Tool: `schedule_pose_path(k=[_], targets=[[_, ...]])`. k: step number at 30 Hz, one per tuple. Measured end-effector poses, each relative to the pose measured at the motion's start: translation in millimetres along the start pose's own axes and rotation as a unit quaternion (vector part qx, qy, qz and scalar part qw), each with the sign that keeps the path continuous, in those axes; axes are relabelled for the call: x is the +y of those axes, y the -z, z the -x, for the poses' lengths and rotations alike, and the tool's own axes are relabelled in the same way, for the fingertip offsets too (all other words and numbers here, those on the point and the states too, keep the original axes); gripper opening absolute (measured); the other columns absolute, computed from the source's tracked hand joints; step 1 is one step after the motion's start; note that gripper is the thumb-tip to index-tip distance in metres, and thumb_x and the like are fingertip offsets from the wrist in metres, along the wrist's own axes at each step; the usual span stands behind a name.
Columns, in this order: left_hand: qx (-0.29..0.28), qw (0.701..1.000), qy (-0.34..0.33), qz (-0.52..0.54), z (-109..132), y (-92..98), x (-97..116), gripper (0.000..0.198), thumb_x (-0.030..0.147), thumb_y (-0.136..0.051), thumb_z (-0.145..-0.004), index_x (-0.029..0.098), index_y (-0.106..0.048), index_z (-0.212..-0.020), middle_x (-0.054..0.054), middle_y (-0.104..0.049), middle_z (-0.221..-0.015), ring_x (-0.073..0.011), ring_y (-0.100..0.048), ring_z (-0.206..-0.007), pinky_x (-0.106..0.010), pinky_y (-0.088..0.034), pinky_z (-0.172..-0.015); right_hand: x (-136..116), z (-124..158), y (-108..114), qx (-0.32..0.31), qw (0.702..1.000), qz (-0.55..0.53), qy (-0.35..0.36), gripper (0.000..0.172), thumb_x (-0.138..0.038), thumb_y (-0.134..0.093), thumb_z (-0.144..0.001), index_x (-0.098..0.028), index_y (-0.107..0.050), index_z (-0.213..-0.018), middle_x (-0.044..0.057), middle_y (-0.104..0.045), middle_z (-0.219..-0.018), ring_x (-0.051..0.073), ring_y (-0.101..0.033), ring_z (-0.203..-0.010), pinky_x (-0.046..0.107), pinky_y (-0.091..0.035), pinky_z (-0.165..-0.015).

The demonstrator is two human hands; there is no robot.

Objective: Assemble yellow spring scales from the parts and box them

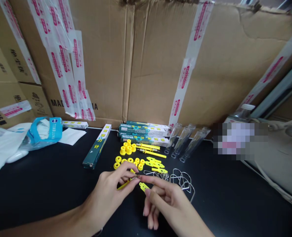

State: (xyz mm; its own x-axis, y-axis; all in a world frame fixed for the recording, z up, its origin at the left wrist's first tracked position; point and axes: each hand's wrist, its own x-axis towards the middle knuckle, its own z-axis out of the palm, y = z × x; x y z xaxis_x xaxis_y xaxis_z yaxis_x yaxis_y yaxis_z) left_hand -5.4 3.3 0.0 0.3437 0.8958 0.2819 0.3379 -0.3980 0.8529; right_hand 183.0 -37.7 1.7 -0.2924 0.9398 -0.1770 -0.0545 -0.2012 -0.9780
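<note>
My left hand (106, 194) pinches a slim yellow rod (124, 185) with a metal tip. My right hand (163, 204) grips a flat yellow perforated strip (144, 186) between thumb and forefinger, and its fingertip nearly meets the rod's tip. Just beyond my hands lie yellow ring-shaped fittings (128, 160), with taller ones (127, 148) grouped behind them. Further yellow pins (148, 148) and flat yellow strips (156, 164) lie to the right. Bent wire loops (182, 179) sit by my right hand.
Several clear glass tubes (185, 143) and green-and-white boxes (146, 131) stand at the back of the black table (49, 194). Another box (96, 146) lies left. Further left are a plastic bag (2, 148) and blue packaging (44, 131). Taped cardboard cartons (160, 65) form the back.
</note>
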Motion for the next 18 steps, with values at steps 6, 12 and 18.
schedule_pose_path(k=[6, 12, 18], targets=[[0.010, 1.000, 0.001, -0.021, -2.0, -0.6, 1.5, 0.007, 0.027, -0.065, -0.088, 0.028, -0.072, -0.090, 0.008, -0.080, -0.084, -0.0141, -0.077, -0.076, -0.019, -0.058, -0.071, -0.1, 0.1, -0.3, -0.004, 1.000, -0.002, 0.000, 0.060, -0.054, -0.068, -0.090, -0.011, -0.061, -0.131, -0.003, -0.068, -0.061, 0.010, -0.063, -0.044, 0.021, -0.052, -0.048], [-0.010, 0.999, -0.001, -0.046, -2.0, 0.4, -1.6, 0.008, 0.026, -0.063, -0.091, 0.028, -0.070, -0.090, 0.008, -0.078, -0.084, -0.0134, -0.074, -0.075, -0.019, -0.056, -0.071, 5.0, 0.6, -0.5, -0.005, 0.998, 0.058, 0.019, 0.059, -0.052, -0.062, -0.094, -0.011, -0.059, -0.137, -0.001, -0.067, -0.065, 0.009, -0.061, -0.045, 0.022, -0.052, -0.049], [-0.027, 0.997, -0.005, -0.074, 0.6, 2.0, 0.7, 0.008, 0.024, -0.058, -0.092, 0.026, -0.066, -0.091, 0.006, -0.074, -0.086, -0.0140, -0.071, -0.075, -0.021, -0.052, -0.071, -0.8, 2.3, -1.6, 0.001, 0.980, 0.191, 0.058, 0.054, -0.045, -0.054, -0.098, -0.011, -0.059, -0.139, 0.002, -0.069, -0.068, 0.012, -0.060, -0.049, 0.026, -0.054, -0.053]])
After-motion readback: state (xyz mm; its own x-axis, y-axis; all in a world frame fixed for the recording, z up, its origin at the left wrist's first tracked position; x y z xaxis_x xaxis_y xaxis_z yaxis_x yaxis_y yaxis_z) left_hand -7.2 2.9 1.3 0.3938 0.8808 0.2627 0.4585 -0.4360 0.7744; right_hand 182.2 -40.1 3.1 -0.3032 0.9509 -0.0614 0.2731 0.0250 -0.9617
